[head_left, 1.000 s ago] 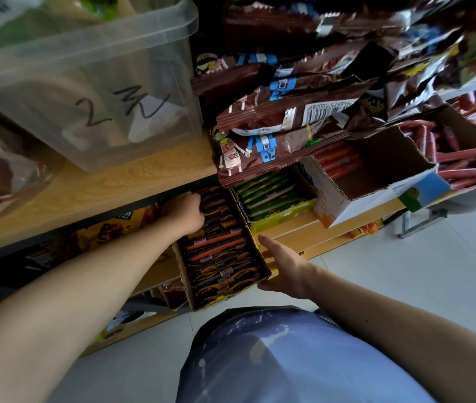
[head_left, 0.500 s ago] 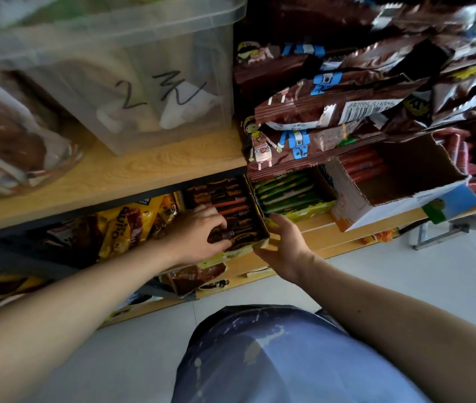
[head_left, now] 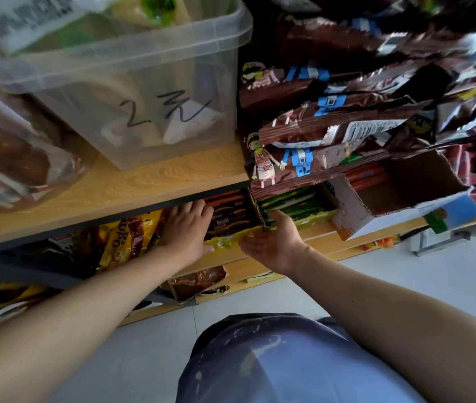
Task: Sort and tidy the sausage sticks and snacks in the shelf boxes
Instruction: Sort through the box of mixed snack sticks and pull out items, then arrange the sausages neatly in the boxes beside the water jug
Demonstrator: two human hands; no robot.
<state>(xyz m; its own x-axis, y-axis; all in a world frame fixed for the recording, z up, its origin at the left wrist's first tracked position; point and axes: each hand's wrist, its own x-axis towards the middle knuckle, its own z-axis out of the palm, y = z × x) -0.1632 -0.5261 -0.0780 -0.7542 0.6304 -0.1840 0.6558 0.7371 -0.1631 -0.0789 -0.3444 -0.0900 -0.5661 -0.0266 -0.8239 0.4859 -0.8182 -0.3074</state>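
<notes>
Lining wooden shelf point(head_left: 318, 231) above pale floor point(head_left: 405, 286): boxes point(head_left: 231, 240) | left hand point(head_left: 187, 231) fingers flat | right hand point(head_left: 274, 242) fingers unclear

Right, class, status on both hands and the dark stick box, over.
Left hand flat on dark stick box, fingers over sticks. Right hand at its front right corner, grip unclear. Upper shelf overhangs box; green stick box beside it.

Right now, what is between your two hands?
The yellow front edge of the sausage stick box lies between the left hand and right hand, in the head view.
</notes>
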